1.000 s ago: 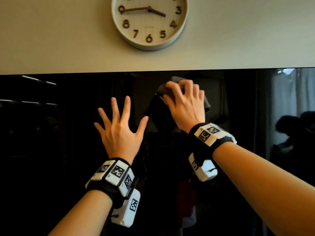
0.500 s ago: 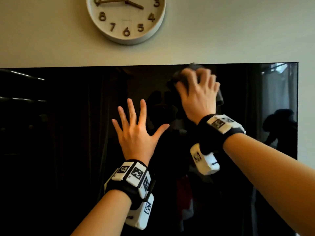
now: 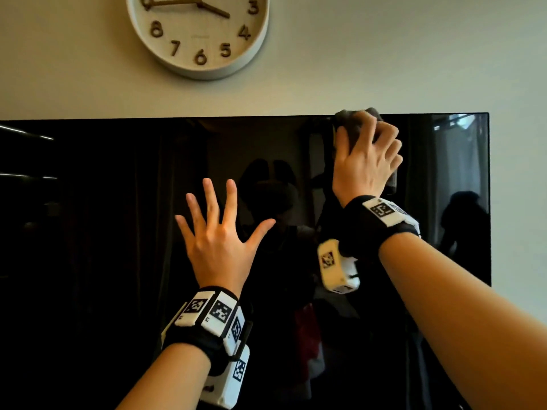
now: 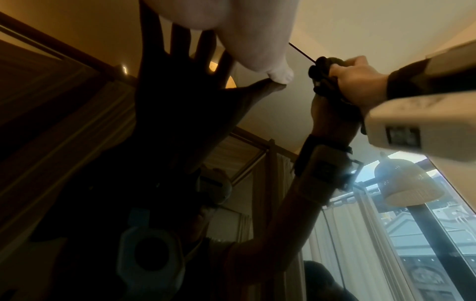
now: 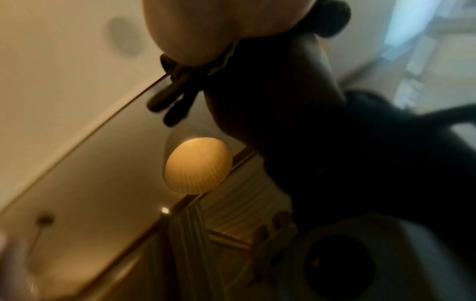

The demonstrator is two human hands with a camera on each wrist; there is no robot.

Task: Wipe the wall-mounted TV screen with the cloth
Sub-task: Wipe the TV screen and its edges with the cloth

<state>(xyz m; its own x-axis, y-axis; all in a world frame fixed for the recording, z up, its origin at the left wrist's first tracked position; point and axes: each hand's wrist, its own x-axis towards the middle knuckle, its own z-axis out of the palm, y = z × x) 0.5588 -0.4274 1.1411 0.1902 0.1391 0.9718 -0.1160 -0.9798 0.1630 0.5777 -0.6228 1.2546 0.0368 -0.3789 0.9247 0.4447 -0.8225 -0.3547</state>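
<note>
The wall-mounted TV screen (image 3: 103, 232) is black and glossy and fills the lower head view. My right hand (image 3: 365, 161) grips a bunched dark grey cloth (image 3: 350, 119) and presses it against the screen at its top edge, near the upper right corner. The cloth (image 4: 322, 77) also shows in the left wrist view, bunched under my right hand (image 4: 358, 85). My left hand (image 3: 220, 232) lies flat on the screen with fingers spread, lower and to the left of the cloth. In the right wrist view the cloth (image 5: 180, 71) meets the screen's top edge, blurred.
A round white wall clock (image 3: 198, 34) hangs on the beige wall above the screen. The screen's right edge (image 3: 489, 202) borders bare wall. The glass reflects a person, a lamp and a window.
My right hand has carried the cloth up and to the right, from the upper middle of the screen to its top edge. My left hand stays spread on the glass.
</note>
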